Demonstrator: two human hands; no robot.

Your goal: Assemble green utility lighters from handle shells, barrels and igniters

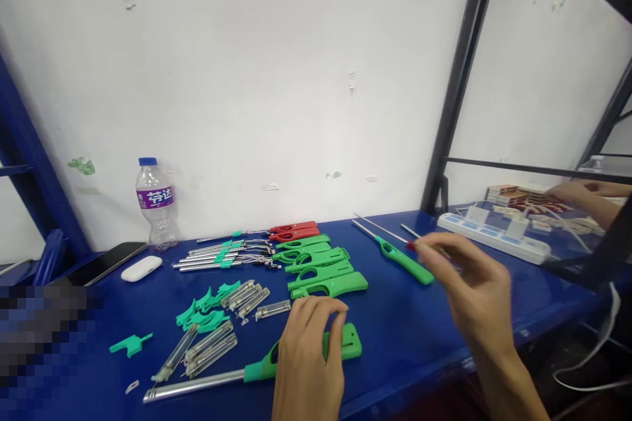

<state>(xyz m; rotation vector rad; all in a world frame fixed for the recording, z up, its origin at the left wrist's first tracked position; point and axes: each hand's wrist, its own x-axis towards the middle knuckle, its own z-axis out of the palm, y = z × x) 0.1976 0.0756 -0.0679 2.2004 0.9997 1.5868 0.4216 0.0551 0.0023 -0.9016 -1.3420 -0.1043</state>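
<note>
My left hand (311, 348) is closed over the body of a green gas lighter (351, 341) with a long metal tube, lying near the table's front edge. Its fingers hide the trigger area. Raised on the right, my right hand (474, 283) pinches a thin screwdriver (382, 229) by its red end, the shaft pointing up and left. Below that shaft lies another green lighter (402, 260) with its tube attached. Several green lighter shell halves (326, 270) are lined up between my hands, farther back. Clear fuel tanks (210, 345) and teal triggers (207, 309) are scattered left of my left hand.
Red shells (295, 231) and metal tubes with wires (212, 256) lie toward the wall. At the left are a bottle (157, 207), a white case (141, 268) and a phone (108, 263). A power strip (494, 237) runs along the right, beside a black post (454, 79).
</note>
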